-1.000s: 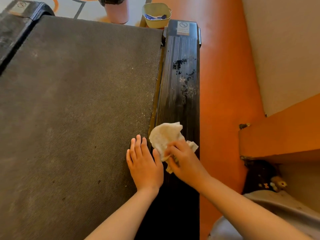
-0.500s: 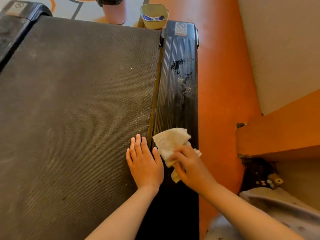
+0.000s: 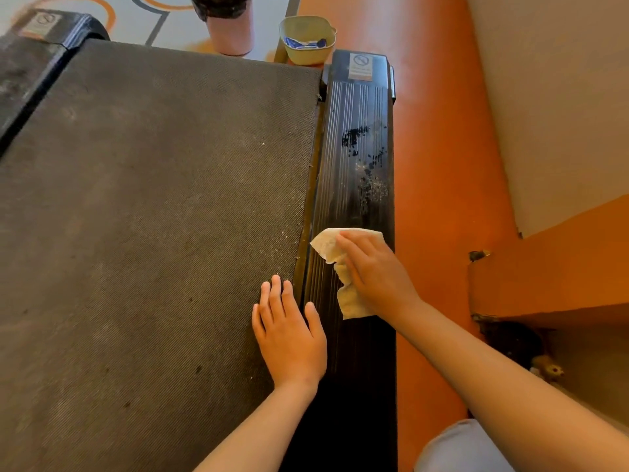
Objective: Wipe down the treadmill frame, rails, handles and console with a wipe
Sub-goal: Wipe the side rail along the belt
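Right hand [image 3: 374,274] is pressing the wipe [image 3: 326,247], fingers seemingly flat; left hand [image 3: 289,335] is lying open; dragging the wipe through the grit [image 3: 372,185] at twelve o'clock is risking smears.

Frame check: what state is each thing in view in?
rail: dust and dark specks on its far half.
wipe: crumpled, pressed on the rail.
right hand: flat, pressing the wipe.
left hand: flat on the belt edge, empty.
bowl: upright, holding a packet.

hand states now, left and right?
Left hand: open, flat on the belt.
Right hand: open, pressing the wipe onto the rail.
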The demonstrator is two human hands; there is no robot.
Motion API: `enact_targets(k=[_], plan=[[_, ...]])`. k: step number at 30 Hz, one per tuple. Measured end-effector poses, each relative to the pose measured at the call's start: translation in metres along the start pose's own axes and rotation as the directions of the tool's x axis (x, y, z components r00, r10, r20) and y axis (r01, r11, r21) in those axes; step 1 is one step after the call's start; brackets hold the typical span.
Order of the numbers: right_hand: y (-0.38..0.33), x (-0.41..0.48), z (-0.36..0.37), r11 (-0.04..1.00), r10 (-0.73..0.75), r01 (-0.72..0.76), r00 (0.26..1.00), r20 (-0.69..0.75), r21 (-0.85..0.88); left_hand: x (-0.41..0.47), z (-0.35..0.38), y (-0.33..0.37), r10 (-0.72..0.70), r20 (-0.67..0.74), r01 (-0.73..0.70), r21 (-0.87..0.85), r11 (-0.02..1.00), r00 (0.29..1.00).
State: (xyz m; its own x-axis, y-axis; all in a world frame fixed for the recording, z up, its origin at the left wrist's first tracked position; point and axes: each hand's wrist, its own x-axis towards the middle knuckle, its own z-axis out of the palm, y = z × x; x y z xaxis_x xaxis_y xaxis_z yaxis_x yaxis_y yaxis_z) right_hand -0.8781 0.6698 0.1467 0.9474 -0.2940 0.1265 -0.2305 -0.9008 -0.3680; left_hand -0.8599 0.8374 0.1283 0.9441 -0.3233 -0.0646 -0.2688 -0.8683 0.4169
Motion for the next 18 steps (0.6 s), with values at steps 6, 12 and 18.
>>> enact_targets(k=[6,12,18], plan=[[-0.013,0.022,0.03,0.994,-0.007,0.027,0.985,0.172,-0.11,0.0,0.004,-0.002,0.003,0.002,-0.003,-0.004,1.0,1.0],[-0.008,0.064,0.032,0.99,-0.008,0.035,0.982,0.191,-0.136,0.001,0.003,-0.001,-0.008,0.028,0.008,-0.019,1.0,1.0],[0.009,0.11,0.032,0.984,0.046,-0.014,0.982,0.182,-0.178,0.0,0.002,-0.003,-0.012,0.038,0.013,-0.027,1.0,0.999]])
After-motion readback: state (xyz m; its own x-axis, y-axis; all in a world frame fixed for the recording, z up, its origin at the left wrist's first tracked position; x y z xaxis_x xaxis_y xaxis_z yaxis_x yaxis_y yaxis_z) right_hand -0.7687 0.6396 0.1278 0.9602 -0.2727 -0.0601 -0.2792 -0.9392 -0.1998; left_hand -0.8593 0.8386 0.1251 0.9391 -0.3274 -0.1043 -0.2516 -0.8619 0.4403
